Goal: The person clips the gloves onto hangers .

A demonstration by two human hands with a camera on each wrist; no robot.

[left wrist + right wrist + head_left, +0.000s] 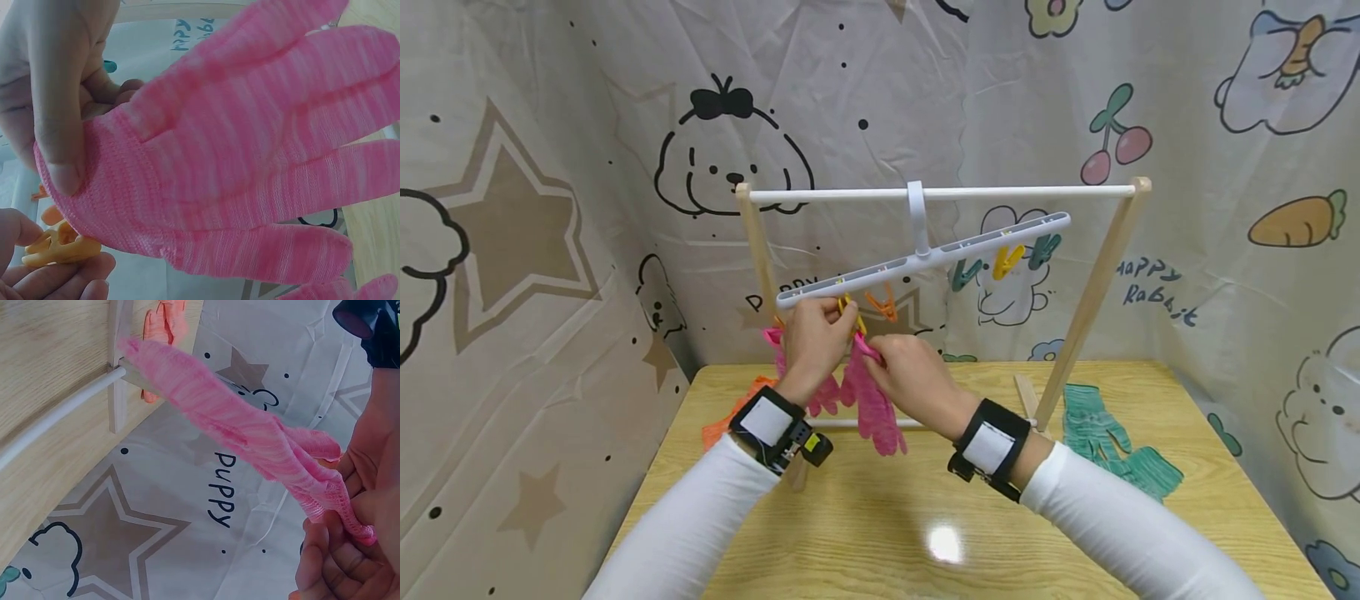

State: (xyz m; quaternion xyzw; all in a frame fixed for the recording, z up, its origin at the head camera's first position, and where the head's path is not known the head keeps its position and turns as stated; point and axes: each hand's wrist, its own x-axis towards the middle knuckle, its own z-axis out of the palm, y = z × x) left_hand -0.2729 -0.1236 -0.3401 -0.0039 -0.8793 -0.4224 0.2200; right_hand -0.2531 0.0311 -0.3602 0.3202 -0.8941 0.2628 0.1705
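Observation:
My left hand pinches a yellow clothespin under the low left end of a white hanger. At the clothespin's tip is the cuff edge of a pink knit glove; whether it is clamped, I cannot tell. My right hand pinches this glove's cuff between thumb and fingers, and the glove's fingers dangle below. Another pink glove hangs behind the left hand, partly hidden by it. Just right of the yellow clothespin, an orange clothespin hangs from the hanger.
The hanger hooks over the white bar of a wooden-legged rack, tilted up to the right. Its right half carries green and yellow clothespins. Green gloves lie right on the table; an orange glove lies left.

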